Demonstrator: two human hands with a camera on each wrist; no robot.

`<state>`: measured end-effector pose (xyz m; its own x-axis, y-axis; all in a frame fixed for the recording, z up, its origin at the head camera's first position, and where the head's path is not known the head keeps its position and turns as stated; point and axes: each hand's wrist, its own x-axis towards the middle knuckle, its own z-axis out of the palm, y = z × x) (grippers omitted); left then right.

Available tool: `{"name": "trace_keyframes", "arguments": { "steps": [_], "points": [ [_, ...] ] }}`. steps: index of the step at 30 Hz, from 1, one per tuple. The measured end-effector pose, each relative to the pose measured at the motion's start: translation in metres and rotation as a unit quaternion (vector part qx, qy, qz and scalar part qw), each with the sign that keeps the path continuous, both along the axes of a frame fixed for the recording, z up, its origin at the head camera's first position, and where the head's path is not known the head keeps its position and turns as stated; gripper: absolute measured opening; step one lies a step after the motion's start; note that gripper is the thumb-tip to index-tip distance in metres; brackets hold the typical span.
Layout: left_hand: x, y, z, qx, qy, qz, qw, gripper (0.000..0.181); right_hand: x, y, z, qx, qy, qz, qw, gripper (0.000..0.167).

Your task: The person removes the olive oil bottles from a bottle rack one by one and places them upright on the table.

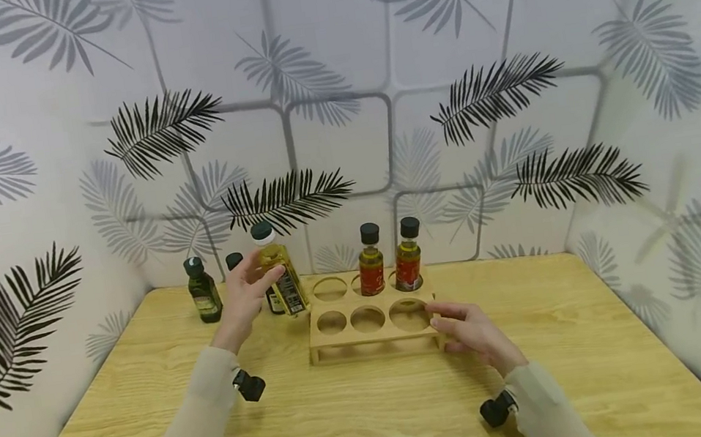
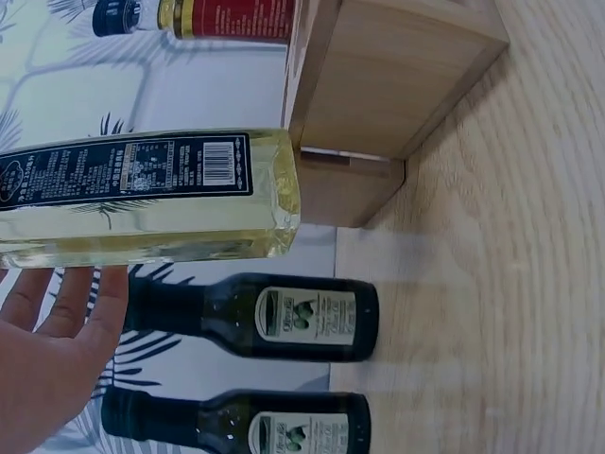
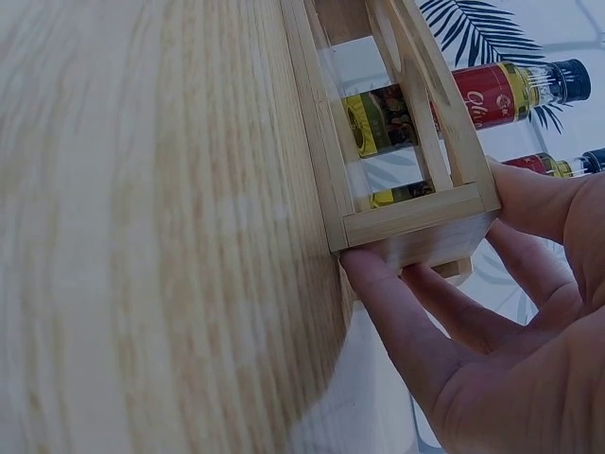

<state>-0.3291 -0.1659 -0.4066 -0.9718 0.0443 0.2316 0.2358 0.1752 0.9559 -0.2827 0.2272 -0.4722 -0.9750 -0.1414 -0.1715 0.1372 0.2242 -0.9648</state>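
My left hand (image 1: 244, 299) grips a clear square bottle of yellow oil (image 1: 285, 279) with a dark cap. It is tilted and held off the table, just left of the wooden rack (image 1: 353, 337). In the left wrist view the bottle (image 2: 142, 194) lies across, its base toward the rack (image 2: 397, 76), with fingers (image 2: 71, 303) along its side. My right hand (image 1: 475, 335) holds the rack's right end; in the right wrist view its fingers (image 3: 406, 312) touch the end panel (image 3: 421, 241). Two red-labelled bottles (image 1: 371, 267) (image 1: 407, 263) stand upright in the rack's back row.
A dark green bottle (image 1: 204, 293) stands at the back left of the table (image 1: 375, 407). Another dark bottle (image 2: 302, 317) stands beside it, partly behind my left hand in the head view. A leaf-patterned wall (image 1: 341, 146) rises behind the table.
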Motion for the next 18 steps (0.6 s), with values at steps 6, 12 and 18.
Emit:
{"name": "trace_keyframes", "arguments": {
  "steps": [6,12,18],
  "points": [
    [0.0,-0.014,-0.005,-0.008,-0.007,0.011,0.9999,0.076,0.001,-0.001,0.004,0.0,0.0,0.004,1.0,0.047],
    [0.001,-0.02,-0.01,-0.024,-0.017,-0.001,0.9996,0.082,0.001,0.0,0.003,0.006,0.001,0.004,1.0,0.046],
    [0.0,-0.029,-0.016,-0.062,-0.038,-0.025,0.997,0.088,-0.001,0.0,0.002,0.009,0.001,0.0,1.0,0.046]
  ]
}}
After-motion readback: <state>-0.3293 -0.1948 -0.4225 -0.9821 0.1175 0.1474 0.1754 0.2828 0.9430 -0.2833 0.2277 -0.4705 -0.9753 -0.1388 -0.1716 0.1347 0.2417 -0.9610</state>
